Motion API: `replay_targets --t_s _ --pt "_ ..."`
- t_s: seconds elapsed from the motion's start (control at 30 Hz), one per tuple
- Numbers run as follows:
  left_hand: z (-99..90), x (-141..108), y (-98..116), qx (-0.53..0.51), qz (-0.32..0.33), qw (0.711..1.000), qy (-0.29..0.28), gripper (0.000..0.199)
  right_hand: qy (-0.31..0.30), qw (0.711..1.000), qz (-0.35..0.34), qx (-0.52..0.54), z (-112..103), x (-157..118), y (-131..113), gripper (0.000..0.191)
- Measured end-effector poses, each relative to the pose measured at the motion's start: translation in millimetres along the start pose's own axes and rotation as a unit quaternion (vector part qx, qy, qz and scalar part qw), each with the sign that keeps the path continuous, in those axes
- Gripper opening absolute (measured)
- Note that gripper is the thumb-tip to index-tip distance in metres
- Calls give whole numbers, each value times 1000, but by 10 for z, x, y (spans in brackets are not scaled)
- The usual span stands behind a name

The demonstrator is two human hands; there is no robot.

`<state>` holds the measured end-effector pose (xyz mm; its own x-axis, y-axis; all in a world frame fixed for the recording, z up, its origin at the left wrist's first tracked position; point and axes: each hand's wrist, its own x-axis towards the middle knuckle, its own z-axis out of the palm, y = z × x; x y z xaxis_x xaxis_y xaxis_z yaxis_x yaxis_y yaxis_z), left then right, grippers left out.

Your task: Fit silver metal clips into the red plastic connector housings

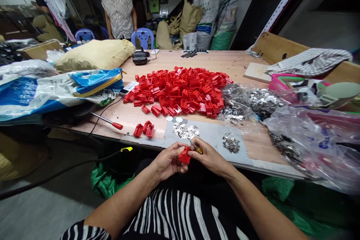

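My left hand [168, 161] is closed around a small red plastic housing [185, 156], just in front of the table edge. My right hand [206, 155] grips a thin tool with a yellow handle [199, 150], and its fingers also touch the housing. The tool looks like a small screwdriver; its tip is hard to make out. Just beyond my hands, a pile of flat silvery metal pieces [186, 130] lies on a grey sheet [209, 132]. To the right sits a smaller heap of metal parts [231, 143]. A few red housings [144, 129] stand apart at the left.
A large heap of red housings [180, 90] covers the table's middle. Clear bags of metal parts [264, 102] lie to the right, beside a pink basket [281, 84]. A red-tipped lever [116, 125] juts out at left, near sacks [95, 54]. A person [118, 7] stands behind the table.
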<state>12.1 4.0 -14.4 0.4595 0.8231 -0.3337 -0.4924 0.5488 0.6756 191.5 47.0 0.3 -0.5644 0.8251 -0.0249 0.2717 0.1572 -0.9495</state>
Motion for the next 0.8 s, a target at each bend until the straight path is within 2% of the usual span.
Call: replay_targets --t_s 0.1,0.17,0.2,0.27,0.33,0.4,0.47,0.53,0.8 --pt "28 -13 50 117 79 988 63 40 57 998 6 -29 -12 1 26 18" --pt "37 -33 59 235 181 950 97 40 91 994 8 -59 -21 -15 16 18" --pt "39 -42 52 300 236 919 103 39 102 992 9 -74 -22 -26 8 18" --pt "38 -52 22 418 337 837 103 36 112 989 8 -92 -18 -47 -4 19" --pt "38 -52 -14 495 404 762 103 34 112 989 8 -95 -7 -64 -1 18" --pt "45 -52 -36 533 434 719 103 31 105 992 10 -74 2 -77 16 19" --pt "58 -64 -39 545 443 706 96 30 96 995 16 -35 8 -93 38 19" --pt "73 -88 -35 543 444 707 90 28 80 997 23 9 12 -117 52 21" --pt "46 -213 -58 515 418 747 51 28 14 988 70 138 52 -257 -17 33"
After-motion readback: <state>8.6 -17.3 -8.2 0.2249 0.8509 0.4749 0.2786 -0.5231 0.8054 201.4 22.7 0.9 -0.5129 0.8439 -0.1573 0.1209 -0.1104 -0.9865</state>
